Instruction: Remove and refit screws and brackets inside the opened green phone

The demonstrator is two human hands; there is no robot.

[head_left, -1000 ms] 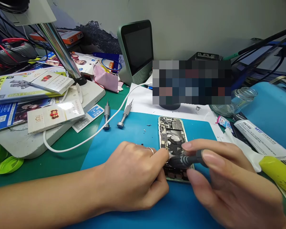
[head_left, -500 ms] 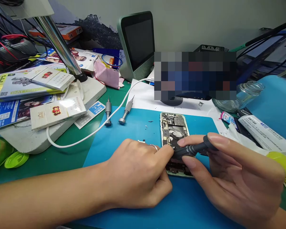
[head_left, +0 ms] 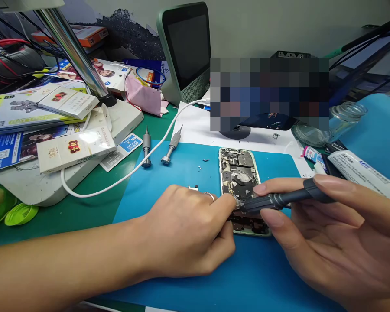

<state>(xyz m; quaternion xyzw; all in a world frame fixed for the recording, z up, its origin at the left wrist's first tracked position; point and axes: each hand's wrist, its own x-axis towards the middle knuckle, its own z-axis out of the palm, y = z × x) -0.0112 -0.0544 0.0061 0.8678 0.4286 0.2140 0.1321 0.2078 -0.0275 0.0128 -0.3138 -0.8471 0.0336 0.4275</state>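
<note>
An opened phone (head_left: 242, 177) with its inner parts showing lies on a blue mat (head_left: 182, 290). My left hand (head_left: 191, 232), with a ring on one finger, is closed over the phone's left edge. Its thumb and forefinger are pinched together near the screwdriver's front end; anything between them is hidden. My right hand (head_left: 328, 247) holds a dark grey screwdriver (head_left: 279, 200) slantwise over the lower half of the phone. Thumb and fingers grip its shaft, and another finger lies along the cap end. The screwdriver's tip cannot be made out.
Two grey screwdrivers (head_left: 146, 147) stand behind my left hand beside a white cable (head_left: 117, 190). Tiny screws lie on the mat. A lamp base (head_left: 32, 190) with boxes is on the left. A glass jar (head_left: 344, 119) and a white tube (head_left: 360, 173) are on the right.
My right hand and the screwdriver have shifted to the right, uncovering more of the screwdriver's front end. My left hand stays nearly in place. The whole view has tilted slightly.
</note>
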